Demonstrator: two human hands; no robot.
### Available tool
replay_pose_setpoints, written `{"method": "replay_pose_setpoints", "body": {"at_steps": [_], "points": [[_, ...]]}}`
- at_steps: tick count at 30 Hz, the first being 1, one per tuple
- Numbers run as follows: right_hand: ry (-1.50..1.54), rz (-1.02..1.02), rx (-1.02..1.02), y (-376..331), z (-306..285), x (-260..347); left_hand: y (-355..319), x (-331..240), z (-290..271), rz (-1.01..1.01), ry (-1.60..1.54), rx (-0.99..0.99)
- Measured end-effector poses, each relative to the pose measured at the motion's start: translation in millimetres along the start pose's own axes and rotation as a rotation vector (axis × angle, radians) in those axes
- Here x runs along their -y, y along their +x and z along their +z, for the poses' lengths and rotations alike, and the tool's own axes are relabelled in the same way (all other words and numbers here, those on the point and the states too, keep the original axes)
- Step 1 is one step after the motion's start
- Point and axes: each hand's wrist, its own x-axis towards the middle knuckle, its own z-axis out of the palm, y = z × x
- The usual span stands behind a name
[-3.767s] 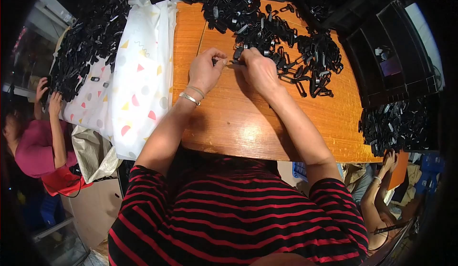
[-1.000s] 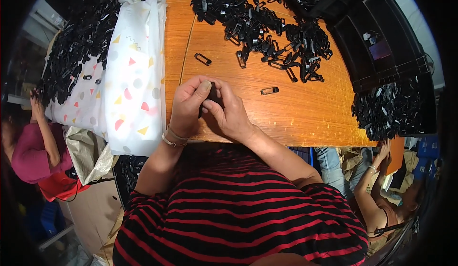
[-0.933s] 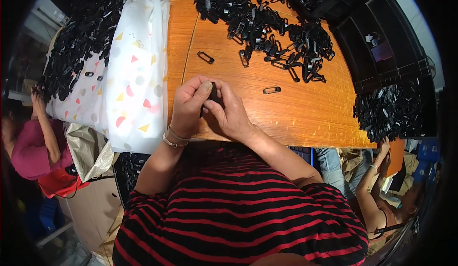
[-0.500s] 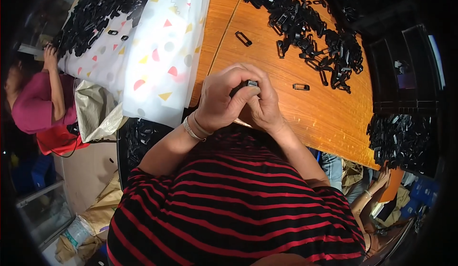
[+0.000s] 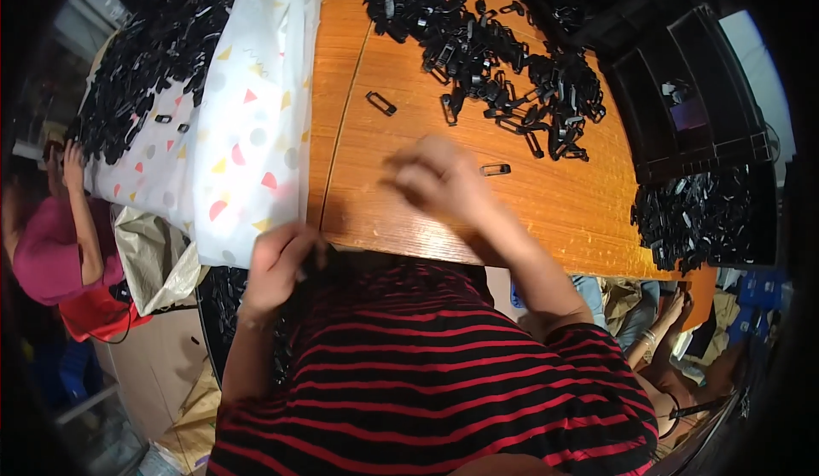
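My left hand (image 5: pixel 280 264) is low by the table's front edge, next to the white patterned sheet. Its fingers are curled; a blurred dark shape shows at the fingertips, too smeared to name. Over the middle of the wooden table (image 5: pixel 409 229) hovers my right hand (image 5: pixel 439 177), its fingers blurred by motion. A single black oblong plastic frame (image 5: pixel 507 169) lies just to its right. Another black plastic frame (image 5: pixel 370 97) rests farther off to the left. Beyond them spreads a heap of similar black plastic pieces (image 5: pixel 461 58).
White plastic sheeting (image 5: pixel 247 135) with coloured shapes covers the left side, with a pile of black pieces (image 5: pixel 141 75) on it. A black crate of pieces (image 5: pixel 695 220) stands at the right. A co-worker (image 5: pixel 60 246) sits at the left; another person's arm (image 5: pixel 661 327) shows at lower right.
My hands were together around a small black piece; now they are apart. The left has dropped down and left to the table edge. The view has shifted slightly.
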Motion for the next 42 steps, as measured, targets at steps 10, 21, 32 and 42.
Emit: {"method": "replay_pose_setpoints", "body": {"at_steps": [10, 21, 32, 42], "points": [[-0.886, 0.229, -0.006, 46.0, -77.2, -92.5, -93.5, 193.7, -125.3, -0.306, 0.707, -0.442], [-0.505, 0.211, -0.027, 24.5, -61.2, -57.3, -86.7, 148.9, -122.8, -0.432, 0.626, -0.053], [-0.385, 0.195, 0.081, -28.6, -40.8, -25.0, 123.3, -46.8, 44.7, 0.719, 0.546, -0.020], [-0.386, 0.207, -0.020, -47.8, -25.8, -29.3, 261.2, -53.2, 109.3, 1.095, 1.266, 0.206]]}}
